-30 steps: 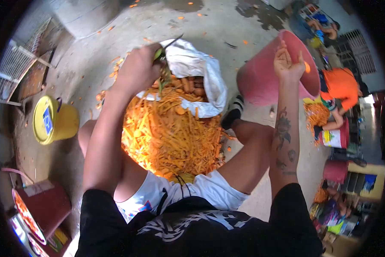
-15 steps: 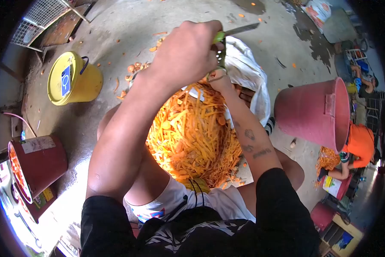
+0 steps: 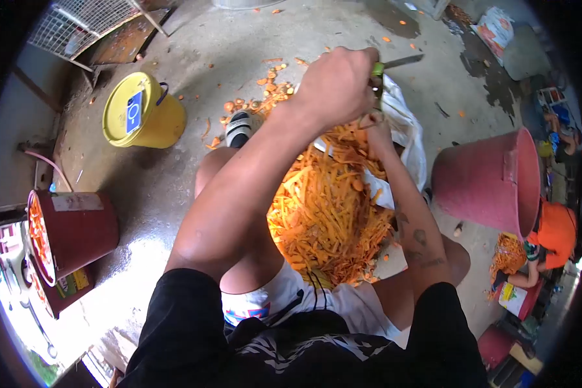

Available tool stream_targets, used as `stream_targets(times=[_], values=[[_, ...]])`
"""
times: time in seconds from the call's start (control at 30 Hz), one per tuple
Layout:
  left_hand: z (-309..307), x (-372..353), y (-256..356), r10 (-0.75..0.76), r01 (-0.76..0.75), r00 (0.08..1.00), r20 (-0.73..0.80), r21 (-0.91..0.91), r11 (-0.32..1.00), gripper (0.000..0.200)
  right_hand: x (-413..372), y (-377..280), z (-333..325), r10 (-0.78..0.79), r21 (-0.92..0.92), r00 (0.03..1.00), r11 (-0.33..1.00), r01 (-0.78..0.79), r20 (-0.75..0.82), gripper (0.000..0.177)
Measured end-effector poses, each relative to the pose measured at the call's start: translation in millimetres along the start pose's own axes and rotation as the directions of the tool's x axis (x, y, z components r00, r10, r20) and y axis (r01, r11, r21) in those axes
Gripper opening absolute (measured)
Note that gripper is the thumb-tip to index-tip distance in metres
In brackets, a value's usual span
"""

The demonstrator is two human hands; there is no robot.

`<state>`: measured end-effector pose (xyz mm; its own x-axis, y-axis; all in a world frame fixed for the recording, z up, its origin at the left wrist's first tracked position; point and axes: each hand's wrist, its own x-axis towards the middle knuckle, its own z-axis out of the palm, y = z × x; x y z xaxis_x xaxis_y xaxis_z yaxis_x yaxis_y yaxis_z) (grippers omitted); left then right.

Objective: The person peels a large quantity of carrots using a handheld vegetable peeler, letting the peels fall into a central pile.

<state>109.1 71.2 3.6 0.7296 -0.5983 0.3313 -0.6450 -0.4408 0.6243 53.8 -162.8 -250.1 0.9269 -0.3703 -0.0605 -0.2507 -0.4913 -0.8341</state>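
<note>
My left hand [image 3: 339, 84] is a closed fist at the upper middle, with a knife [image 3: 404, 61] sticking out to its right; a bright green part shows beside the fist. Just below it, my right hand [image 3: 376, 132] is closed, partly behind the left. A narrow dark thing spans the gap between the two hands, too small to make out. Under my hands and between my legs lies a big heap of orange and yellow strips [image 3: 323, 207], with a few round slices in it. A white sack [image 3: 404, 123] lies behind and right of my right hand.
A yellow bucket [image 3: 164, 119] with a phone [image 3: 133, 111] on its lid stands left. Dark red tubs [image 3: 87, 226] are at the lower left, and a pink tub [image 3: 475, 181] lies right. Orange pieces [image 3: 271, 97] litter the floor. A person in orange [image 3: 556, 233] bends at the far right.
The view has shifted, so the heap, buckets and both hands appear further right. The left fist and knife remain above the right hand. A shoe now shows beside my left forearm.
</note>
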Motion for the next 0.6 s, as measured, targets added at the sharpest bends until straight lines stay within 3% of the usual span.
stream_targets(times=[0.03,0.07,0.17,0.27,0.33,0.4,0.43,0.6], values=[[4.5,-3.1,4.1,0.016,-0.017,1.000,-0.016,-0.063,0.998,0.019,-2.7,-11.8,-26.0,0.165,0.171,0.986,0.971,-0.167,0.029,0.036],[8.5,-6.9,11.2,0.045,-0.047,0.999,-0.017,-0.090,0.995,0.019,-18.2,-50.1,-51.9,0.258,0.293,0.966,0.926,-0.239,-0.027,0.035],[23.3,-14.9,32.4,0.056,-0.055,0.998,0.000,-0.076,0.996,0.017,-48.8,-88.9,-119.4,0.278,0.586,0.957,0.789,-0.182,-0.077,0.037],[46.3,-21.8,54.5,0.109,-0.108,0.993,0.036,-0.017,0.994,0.020,-97.2,-126.3,-167.5,0.239,0.693,0.967,0.712,-0.113,-0.087,0.039],[57.2,-29.7,75.0,0.108,-0.119,0.985,0.137,0.074,0.990,0.027,-121.8,-131.5,-178.5,0.225,0.741,0.962,0.670,-0.037,-0.156,0.040],[71.6,-35.0,89.9,0.108,-0.125,0.969,0.222,0.063,0.990,0.026,-145.0,-129.8,-185.1,0.172,0.821,0.983,0.569,-0.042,-0.069,0.040],[82.2,-38.4,93.8,0.137,-0.157,0.955,0.264,0.056,0.986,0.026,-152.3,-133.1,-178.3,0.305,0.827,0.941,0.559,-0.053,-0.146,0.040],[107.1,-49.3,107.8,0.178,-0.196,0.917,0.358,0.015,0.980,0.025,-177.6,-130.9,-172.1,0.353,0.923,0.931,0.382,-0.050,-0.096,0.042]])
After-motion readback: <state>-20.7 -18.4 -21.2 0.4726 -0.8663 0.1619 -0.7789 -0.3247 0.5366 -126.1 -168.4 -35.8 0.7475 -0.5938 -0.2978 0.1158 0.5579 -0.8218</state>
